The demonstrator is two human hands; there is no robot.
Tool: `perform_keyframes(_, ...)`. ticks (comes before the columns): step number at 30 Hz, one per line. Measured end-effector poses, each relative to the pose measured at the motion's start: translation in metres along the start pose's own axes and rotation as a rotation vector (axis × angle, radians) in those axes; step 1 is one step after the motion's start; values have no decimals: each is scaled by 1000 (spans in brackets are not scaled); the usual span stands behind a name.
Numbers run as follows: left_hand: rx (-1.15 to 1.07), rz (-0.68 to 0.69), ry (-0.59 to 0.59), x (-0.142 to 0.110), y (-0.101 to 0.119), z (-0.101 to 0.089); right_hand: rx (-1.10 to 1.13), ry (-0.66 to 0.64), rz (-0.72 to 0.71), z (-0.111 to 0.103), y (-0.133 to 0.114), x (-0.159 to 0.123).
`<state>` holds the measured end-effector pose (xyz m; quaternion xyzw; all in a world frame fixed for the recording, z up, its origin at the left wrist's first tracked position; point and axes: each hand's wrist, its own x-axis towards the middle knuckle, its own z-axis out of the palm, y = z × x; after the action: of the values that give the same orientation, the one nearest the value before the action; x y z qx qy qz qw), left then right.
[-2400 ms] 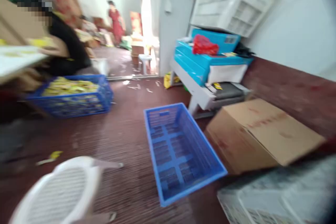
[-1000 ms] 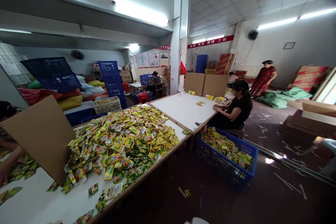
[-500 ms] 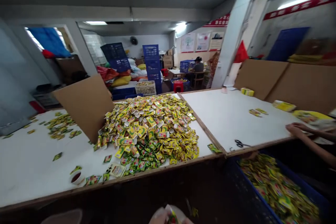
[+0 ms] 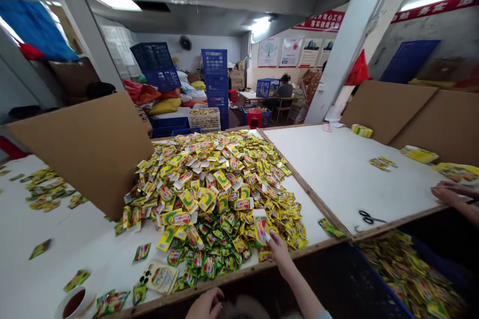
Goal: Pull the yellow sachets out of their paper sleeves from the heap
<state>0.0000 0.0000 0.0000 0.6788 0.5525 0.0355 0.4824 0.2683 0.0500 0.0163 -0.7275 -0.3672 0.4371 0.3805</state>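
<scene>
My right hand [image 4: 279, 250] reaches over the front edge of the table, its fingers pinched on a small yellow box [image 4: 261, 227] with a white flap standing up. The box is at the right front of a large heap of small yellow boxes [image 4: 205, 198] and packets. Green packets [image 4: 210, 265] lie at the front of the heap. My left hand [image 4: 206, 304] is low at the table edge with its fingers curled; what they hold, if anything, is hidden. Near it lies a phone [image 4: 161, 277] in a pale patterned case.
A cup of dark liquid [image 4: 73, 303] stands at the front left. A cardboard sheet [image 4: 86, 149] leans beside the heap. Right of a wooden strip [image 4: 310, 187] lie scissors [image 4: 368, 217]. A co-worker's hands [image 4: 449, 193] rest at the far right, above a blue crate of packets [image 4: 407, 274].
My right hand has risen from below the table edge to the heap with the small box. The hands have separated; the left stays low. The view has shifted closer to the table.
</scene>
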Motion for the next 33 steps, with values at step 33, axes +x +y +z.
perform_keyframes(33, -655, 364, 634, 147, -10, 74, 726, -187, -165, 87, 89, 9)
